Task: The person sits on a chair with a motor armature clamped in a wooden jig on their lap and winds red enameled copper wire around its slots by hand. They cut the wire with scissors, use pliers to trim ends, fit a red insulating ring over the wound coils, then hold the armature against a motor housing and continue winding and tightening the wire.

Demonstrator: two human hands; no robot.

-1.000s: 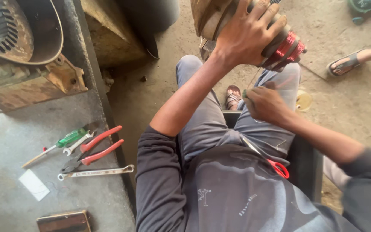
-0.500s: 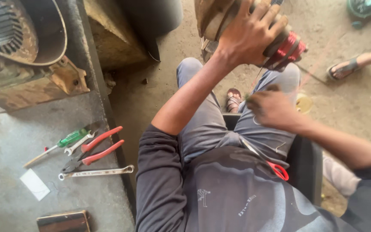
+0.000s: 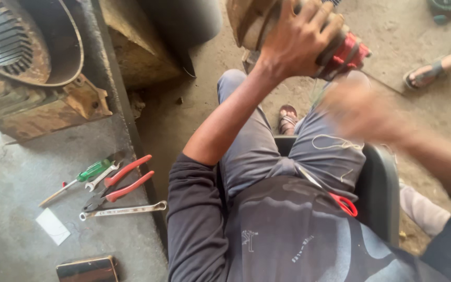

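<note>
My left hand [image 3: 298, 39] grips the top of a rusty round motor part [image 3: 246, 23] with red windings [image 3: 348, 52], held up above my knees. My right hand [image 3: 361, 109] is a blur just below and right of that part, over my right thigh; whether it holds anything cannot be made out. A thin white string [image 3: 335, 142] lies looped on my grey trousers under the right hand. Red-handled scissors [image 3: 343, 203] rest at my lap's right side.
A grey bench [image 3: 16, 209] at left carries red-handled pliers [image 3: 123, 183], a green screwdriver [image 3: 87, 172], a spanner [image 3: 123, 210], a white slip [image 3: 53, 226] and a phone [image 3: 87, 269]. A big rusty motor housing [image 3: 22, 47] stands behind. Another person's sandalled foot [image 3: 429, 73] is at right.
My right hand has lifted from my thigh and moved up and right, now blurred by motion. The left hand keeps its grip on the motor part.
</note>
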